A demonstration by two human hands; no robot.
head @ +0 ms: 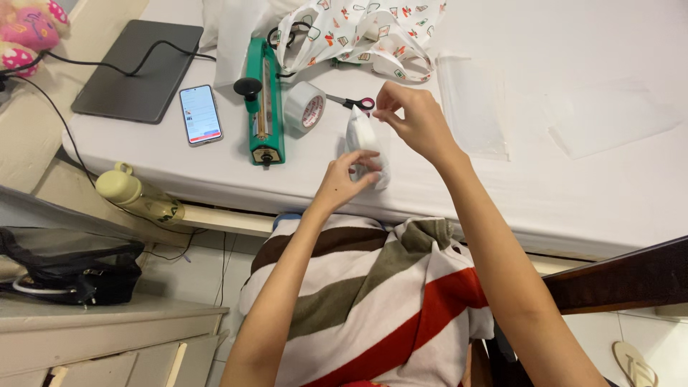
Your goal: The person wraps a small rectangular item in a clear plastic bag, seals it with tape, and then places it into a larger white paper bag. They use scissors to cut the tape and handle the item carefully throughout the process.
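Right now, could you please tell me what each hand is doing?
Left hand: closed on the lower end of the small white bag.
Right hand: fingers pinching the top of the same bag.

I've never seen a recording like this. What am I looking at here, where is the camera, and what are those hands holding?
There is no machine here: a person wears a camera on the head, so you look down at their own two arms. The left hand grips the lower end of a small white plastic pouch, and the right hand pinches its top. They work over a white table. On it lie a green heat sealer with a black knob, a roll of tape, scissors with a red handle, a phone, a dark laptop, clear plastic bags and a printed white bag. A pale green bottle lies on a ledge below the table's left edge.
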